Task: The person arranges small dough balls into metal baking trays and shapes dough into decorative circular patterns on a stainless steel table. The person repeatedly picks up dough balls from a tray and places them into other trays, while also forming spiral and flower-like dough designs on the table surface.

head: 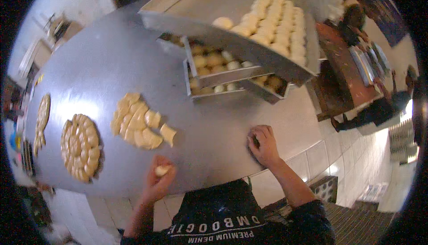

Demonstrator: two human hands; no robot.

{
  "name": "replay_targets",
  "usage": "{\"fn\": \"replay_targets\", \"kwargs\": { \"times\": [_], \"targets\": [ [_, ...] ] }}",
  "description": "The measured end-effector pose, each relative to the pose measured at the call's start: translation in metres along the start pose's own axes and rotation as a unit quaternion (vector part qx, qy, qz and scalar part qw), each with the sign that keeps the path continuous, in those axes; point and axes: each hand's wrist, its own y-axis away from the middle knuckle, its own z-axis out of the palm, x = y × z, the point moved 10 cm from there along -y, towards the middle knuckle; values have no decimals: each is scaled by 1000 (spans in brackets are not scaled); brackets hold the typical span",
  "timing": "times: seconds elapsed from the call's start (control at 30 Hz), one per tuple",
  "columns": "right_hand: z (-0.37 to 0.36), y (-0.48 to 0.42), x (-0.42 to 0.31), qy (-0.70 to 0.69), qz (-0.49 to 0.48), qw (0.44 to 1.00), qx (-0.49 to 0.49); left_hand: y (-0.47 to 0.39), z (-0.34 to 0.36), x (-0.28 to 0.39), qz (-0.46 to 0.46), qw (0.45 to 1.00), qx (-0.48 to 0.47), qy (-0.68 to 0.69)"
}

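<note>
My left hand (159, 178) is closed around a small piece of pale dough (162, 170) above the near edge of the metal worktable (207, 158). My right hand (264, 144) rests curled on the table to the right; its palm side is hidden, so I cannot tell whether anything is under it. Ahead of my left hand lies a heap of cut dough pieces (133, 121), with one loose piece (168, 134) at its right. A round, scored mass of dough (80, 148) sits farther left, and another dough mass (42, 121) lies near the far left edge.
A large metal tray (200, 17) with rows of dough balls (277, 28) sits atop stacked smaller trays (230, 76) that hold more balls. At the right, beyond a tiled floor (354, 158), people (378, 111) stand by a reddish-brown table (347, 68).
</note>
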Motion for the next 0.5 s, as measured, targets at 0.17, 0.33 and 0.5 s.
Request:
{"fn": "replay_targets", "kwargs": {
  "times": [0.17,0.33,0.5],
  "targets": [
    [-47,-15,76,130,121,981,81,-30,15,-6,-27,998,1,-54],
    [-27,15,39,10,-2,999,-41,-44,75,39,-12,998,-42,-51],
    [-50,-17,86,130,88,988,12,-64,124,33,15,992,-121,-17]
  ]
}}
